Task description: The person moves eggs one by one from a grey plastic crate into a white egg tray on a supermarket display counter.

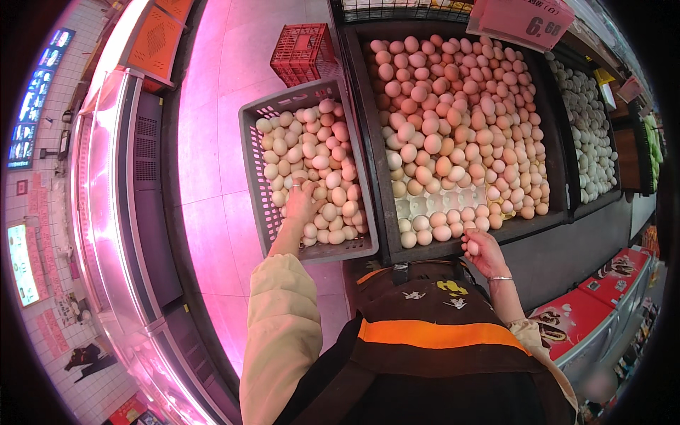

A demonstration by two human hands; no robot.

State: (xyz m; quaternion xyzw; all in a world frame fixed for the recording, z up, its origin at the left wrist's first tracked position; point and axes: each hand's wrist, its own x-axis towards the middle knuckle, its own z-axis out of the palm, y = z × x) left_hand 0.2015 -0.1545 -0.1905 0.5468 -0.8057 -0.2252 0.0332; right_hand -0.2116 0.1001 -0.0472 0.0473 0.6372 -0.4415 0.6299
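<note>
My left hand [303,204], with a ring on one finger, reaches down onto the eggs [333,179] heaped in a grey plastic crate [374,234]. Its fingertips touch the eggs there, but whether they grip one is hidden. My right hand [487,257], a bangle at its wrist, holds a pale pinkish egg [473,247] at the front edge of a dark display bin [558,212]. Close by it, a pale egg tray [433,203] has eggs in its front cups and bare cups behind them. Brown and pinkish eggs [451,114] are piled over the rest of the bin.
A red plastic crate [303,50] stands on the tiled floor beyond the grey one. Paler eggs [587,127] fill another bin at right. A price sign [523,24] overhangs the far side. Left is a lit display counter [114,175]; red-topped chests [579,324] stand lower right.
</note>
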